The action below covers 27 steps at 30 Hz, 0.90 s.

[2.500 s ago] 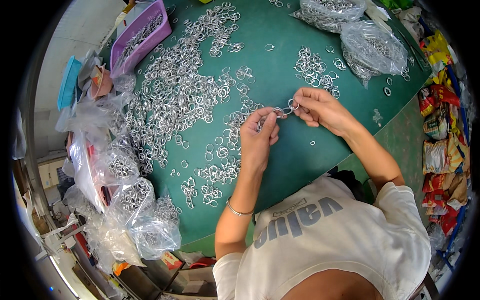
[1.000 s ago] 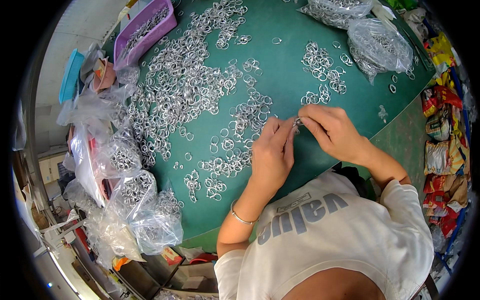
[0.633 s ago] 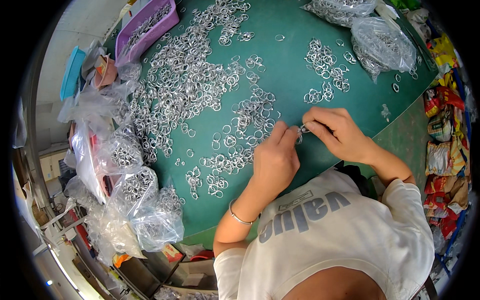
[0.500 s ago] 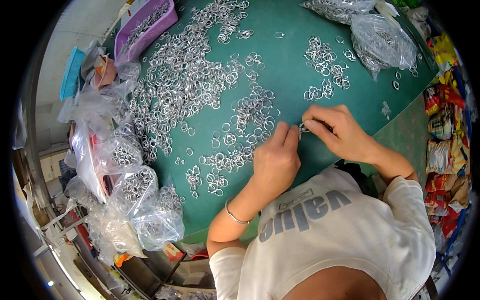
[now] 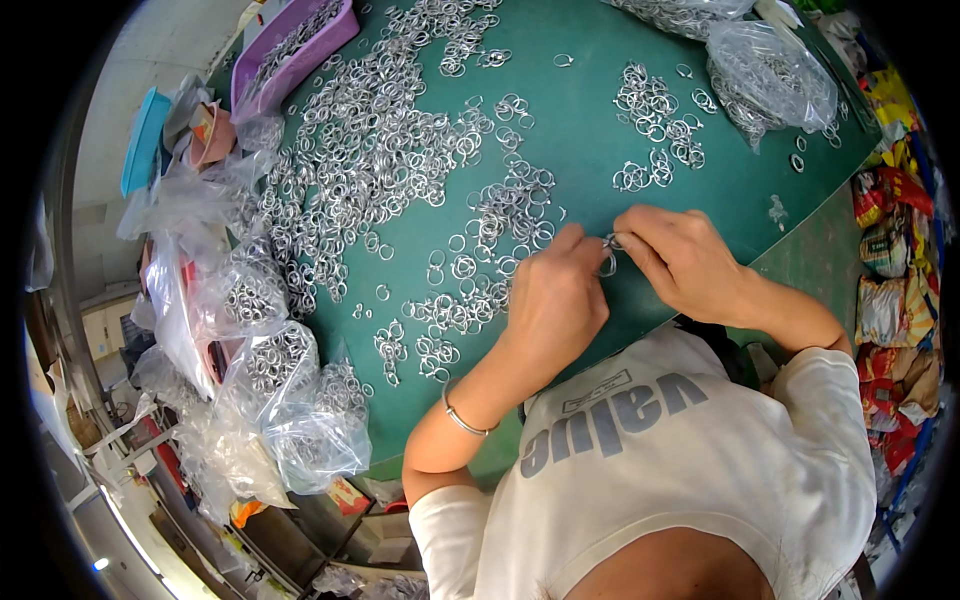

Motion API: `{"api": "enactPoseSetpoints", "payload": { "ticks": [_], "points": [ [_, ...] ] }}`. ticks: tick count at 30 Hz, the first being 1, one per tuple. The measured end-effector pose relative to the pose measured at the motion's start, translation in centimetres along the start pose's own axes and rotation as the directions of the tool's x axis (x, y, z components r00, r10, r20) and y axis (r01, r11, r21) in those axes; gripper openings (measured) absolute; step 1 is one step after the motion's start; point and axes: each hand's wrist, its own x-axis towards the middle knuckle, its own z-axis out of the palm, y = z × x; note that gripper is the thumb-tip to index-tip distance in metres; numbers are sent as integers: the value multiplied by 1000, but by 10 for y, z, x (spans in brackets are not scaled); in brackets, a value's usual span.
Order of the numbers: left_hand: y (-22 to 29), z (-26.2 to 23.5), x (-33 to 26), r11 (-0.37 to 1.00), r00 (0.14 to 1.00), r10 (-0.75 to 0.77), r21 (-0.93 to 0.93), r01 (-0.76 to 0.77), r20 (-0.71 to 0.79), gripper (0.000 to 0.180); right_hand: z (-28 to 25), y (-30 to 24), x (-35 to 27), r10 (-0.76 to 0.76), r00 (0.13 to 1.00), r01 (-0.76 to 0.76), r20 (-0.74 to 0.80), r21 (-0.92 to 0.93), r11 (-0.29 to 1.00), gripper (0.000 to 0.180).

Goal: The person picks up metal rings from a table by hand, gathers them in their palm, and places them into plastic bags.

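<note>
Close to the near edge of the green table, my left hand (image 5: 557, 300) and my right hand (image 5: 685, 262) meet at their fingertips. Pinched between them is a silver metal ring (image 5: 609, 264), partly covered by the fingers. Fingers of both hands are closed. Left of my left hand lies a loose cluster of silver rings (image 5: 510, 210), with more rings (image 5: 465, 308) beside my wrist. Beyond my right hand is a smaller group of rings (image 5: 648, 105). A broad heap of rings (image 5: 370, 150) spreads over the table's left side.
A purple basket (image 5: 300, 55) of small metal pieces stands at the far left. Clear plastic bags of rings (image 5: 280, 360) line the left edge. Another filled bag (image 5: 770, 80) lies at the far right. Colourful packets (image 5: 880, 310) are stacked beyond the table's right side.
My fingers have shifted on the ring, which now shows more below the fingertips. My left hand has turned slightly, and its elbow has moved a little outward.
</note>
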Motion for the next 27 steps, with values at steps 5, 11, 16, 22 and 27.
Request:
{"api": "enactPoseSetpoints", "payload": {
  "ticks": [5,11,16,22,27],
  "points": [
    [5,4,0,999,999,-13,-47,11,-37,8,-2,-3,-2,4,997,0,78,-61,998,12],
    [5,1,-4,996,999,9,-92,-13,-44,8,-1,-5,-3,35,997,-39,62,61,997,17],
    [7,1,-11,998,996,55,-26,-57,-72,21,-10,-9,-1,204,968,-240,145,315,918,15],
    [7,2,-17,964,971,206,196,-181,-118,28,-21,-3,9,382,738,-666,556,690,284,19],
    [7,3,-20,953,981,174,264,-148,-79,20,-18,-8,11,373,791,-611,485,658,441,13]
  ]
}}
